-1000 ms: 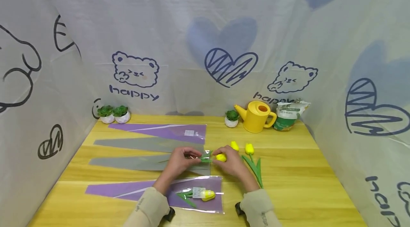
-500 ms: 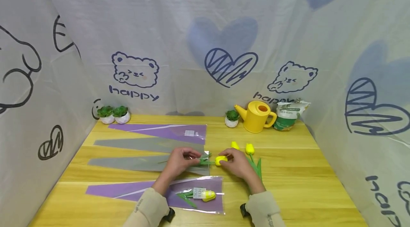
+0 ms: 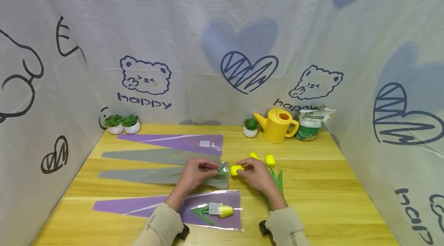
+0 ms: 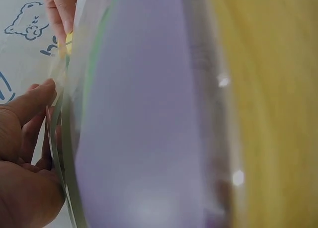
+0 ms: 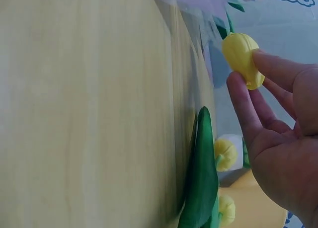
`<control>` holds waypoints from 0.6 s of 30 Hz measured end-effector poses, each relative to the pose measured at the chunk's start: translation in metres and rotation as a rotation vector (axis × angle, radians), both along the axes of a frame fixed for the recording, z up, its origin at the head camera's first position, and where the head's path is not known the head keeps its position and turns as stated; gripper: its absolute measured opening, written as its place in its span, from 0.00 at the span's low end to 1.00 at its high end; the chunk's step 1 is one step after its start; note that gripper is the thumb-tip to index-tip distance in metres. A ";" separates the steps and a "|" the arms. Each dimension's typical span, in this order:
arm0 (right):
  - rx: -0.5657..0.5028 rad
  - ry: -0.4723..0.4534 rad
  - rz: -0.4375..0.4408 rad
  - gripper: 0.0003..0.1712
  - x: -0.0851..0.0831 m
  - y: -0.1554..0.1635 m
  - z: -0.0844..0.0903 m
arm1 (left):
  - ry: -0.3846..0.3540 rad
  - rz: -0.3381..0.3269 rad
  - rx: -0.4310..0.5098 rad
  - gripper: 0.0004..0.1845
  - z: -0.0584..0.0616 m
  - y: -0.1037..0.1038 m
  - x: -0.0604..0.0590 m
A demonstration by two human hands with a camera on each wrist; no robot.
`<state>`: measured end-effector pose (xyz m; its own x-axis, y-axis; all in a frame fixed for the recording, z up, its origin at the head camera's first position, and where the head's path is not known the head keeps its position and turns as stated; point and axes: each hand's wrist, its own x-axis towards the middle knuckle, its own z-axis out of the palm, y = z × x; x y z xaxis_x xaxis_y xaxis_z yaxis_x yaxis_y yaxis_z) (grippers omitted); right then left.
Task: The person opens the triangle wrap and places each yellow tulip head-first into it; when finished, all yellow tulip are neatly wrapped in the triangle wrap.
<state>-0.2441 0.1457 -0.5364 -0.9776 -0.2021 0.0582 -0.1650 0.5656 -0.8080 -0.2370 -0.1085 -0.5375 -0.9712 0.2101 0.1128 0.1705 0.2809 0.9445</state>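
Note:
In the head view, my left hand (image 3: 195, 172) grips a grey flower sleeve (image 3: 138, 176) near its clear mouth, thumb and fingers at the plastic's edge. My right hand (image 3: 258, 176) pinches the blossom of a yellow tulip (image 5: 239, 54) between thumb and fingers. The tulip's head is outside the mouth, while its green stem and leaves lie within the clear end. Seen from the left wrist, the fingers (image 4: 42, 96) are at the sleeve's edge. A purple sleeve (image 3: 138, 207) in front holds another yellow tulip (image 3: 226, 211) behind clear film.
A second grey sleeve (image 3: 145, 155) and a purple one (image 3: 194, 144) lie farther back. Two loose tulips, one a yellow tulip (image 3: 270, 160), lie beyond the right hand. Along the back stand potted succulents (image 3: 251, 128), a yellow watering can (image 3: 276, 126) and a green-white bag (image 3: 310, 124).
My right hand's fingers have shifted from the blossom's stem side to its outer end. Since half a second ago the tulip has moved slightly left, closer to the sleeve's mouth.

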 end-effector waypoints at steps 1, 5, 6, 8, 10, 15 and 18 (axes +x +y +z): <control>-0.011 0.006 -0.001 0.13 0.000 -0.001 -0.001 | 0.004 -0.005 0.005 0.10 0.000 0.000 0.000; -0.048 0.007 0.002 0.13 -0.001 -0.006 -0.002 | 0.019 -0.018 0.024 0.11 -0.001 0.002 0.000; -0.051 0.009 0.001 0.12 -0.001 -0.007 -0.002 | 0.021 -0.018 0.026 0.11 -0.001 0.003 0.000; -0.065 0.001 -0.005 0.12 -0.002 -0.010 -0.004 | 0.024 -0.018 0.031 0.11 -0.001 0.003 0.000; -0.076 -0.006 -0.016 0.11 -0.003 -0.012 -0.005 | 0.024 -0.016 0.029 0.11 0.000 0.004 0.000; -0.122 -0.015 -0.041 0.14 -0.004 -0.018 -0.007 | 0.020 -0.028 0.025 0.12 0.000 0.005 0.001; -0.164 -0.029 -0.048 0.18 -0.004 -0.021 -0.005 | 0.015 -0.026 0.031 0.12 0.002 0.008 0.002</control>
